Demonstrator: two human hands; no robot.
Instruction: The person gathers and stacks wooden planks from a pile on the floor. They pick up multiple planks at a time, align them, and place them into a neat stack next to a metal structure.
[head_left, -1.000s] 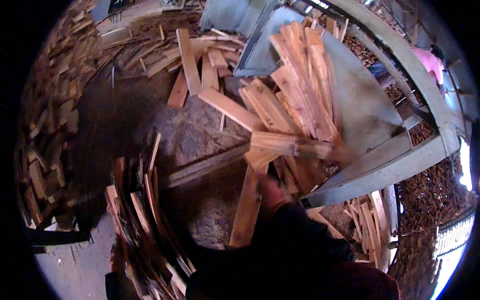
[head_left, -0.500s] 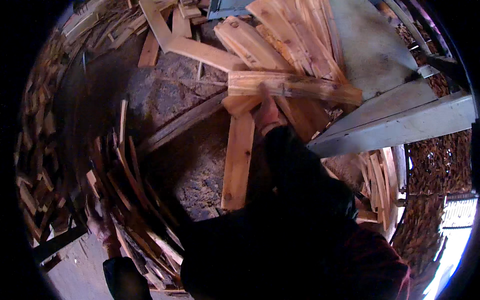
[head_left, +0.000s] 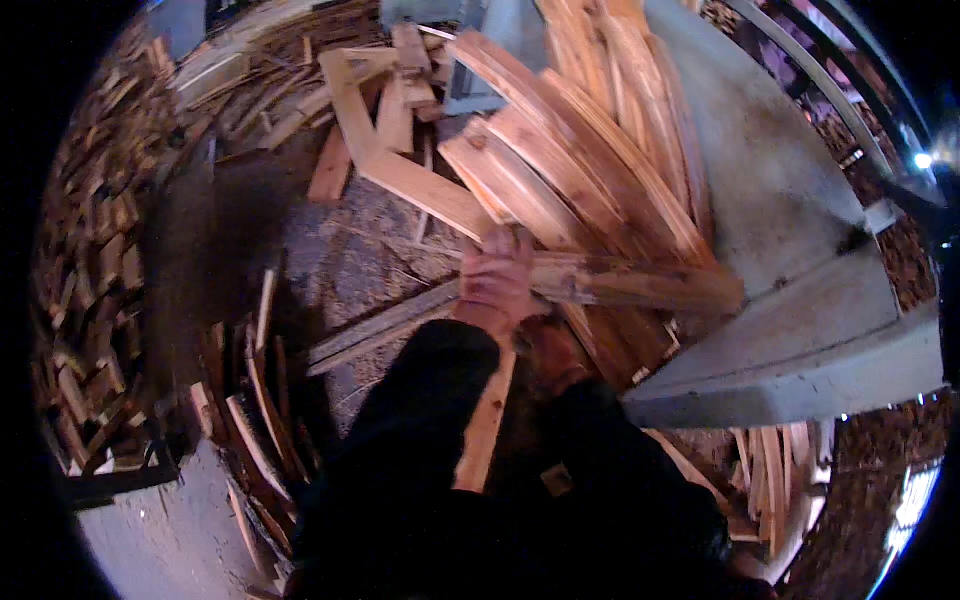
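Note:
A rough wooden board lies crosswise in front of me, over a fan of other boards. My left hand grips its left end, fingers over the end and pointing away from me. Just below and to the right, my right hand holds the same board from its near side; its fingers are partly in shadow and hidden. Beneath my hands a narrow light plank runs toward me. Another pale plank reaches from the upper left to my left fingertips.
A grey metal surface with a raised edge stands to the right. Bundled slats stand upright at the lower left. Wood scraps are heaped along the left side. More slats lean at the lower right. Sawdust covers the floor.
My left hand has left the slat bundle at the lower left and come onto the board's left end. The right hand remains at the board. The view has shifted, so things sit lower.

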